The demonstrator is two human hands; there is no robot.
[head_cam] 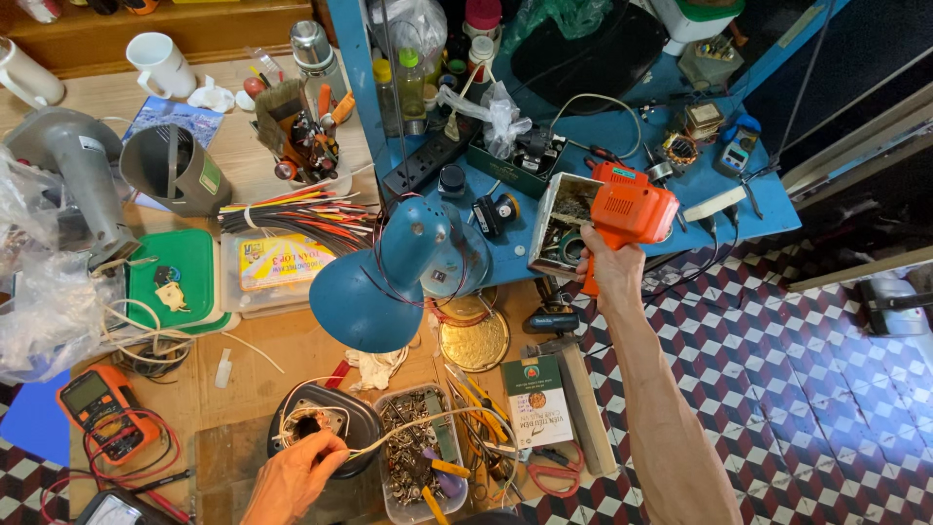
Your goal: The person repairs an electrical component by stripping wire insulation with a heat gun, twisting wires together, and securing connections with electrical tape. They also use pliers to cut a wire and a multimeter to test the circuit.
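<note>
The right hand (614, 272) is closed around the handle of an orange soldering gun (632, 209) and holds it up over the right edge of the blue counter (622, 126), just beside a small open box of scrap parts (559, 226). The left hand (296, 476), at the near side, pinches pale wires (408, 428) at the opening of a dark round motor housing (326, 423), which lies on the wooden counter (253, 350) near a clear tray of metal bits (418, 457). A blue desk lamp (384, 282) stands between both hands, and an orange multimeter (102, 408) lies at the near left.
</note>
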